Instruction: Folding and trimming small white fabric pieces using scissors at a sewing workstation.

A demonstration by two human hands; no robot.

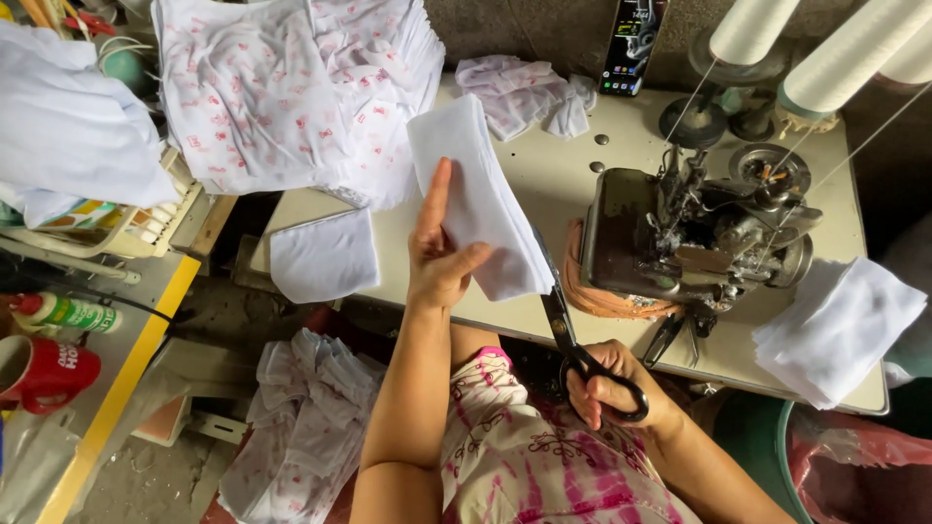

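White cloth stack (481,199) — gripped upright by left hand (439,262); scissors (573,335) at its 5 o'clock edge, right hand (612,388) closed thru handles. Sewing machine (680,238) at 3 o'clock.

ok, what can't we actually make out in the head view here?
- Scissors: blade tips hidden behind the white fabric stack held by the left hand.
- Right hand: fingers in the handle loops, their tips out of sight.
- Thread cones: tops cut off by the upper edge.
- Sewing machine: needle area too small and cluttered to read.
- Phone: screen too small; top cropped.
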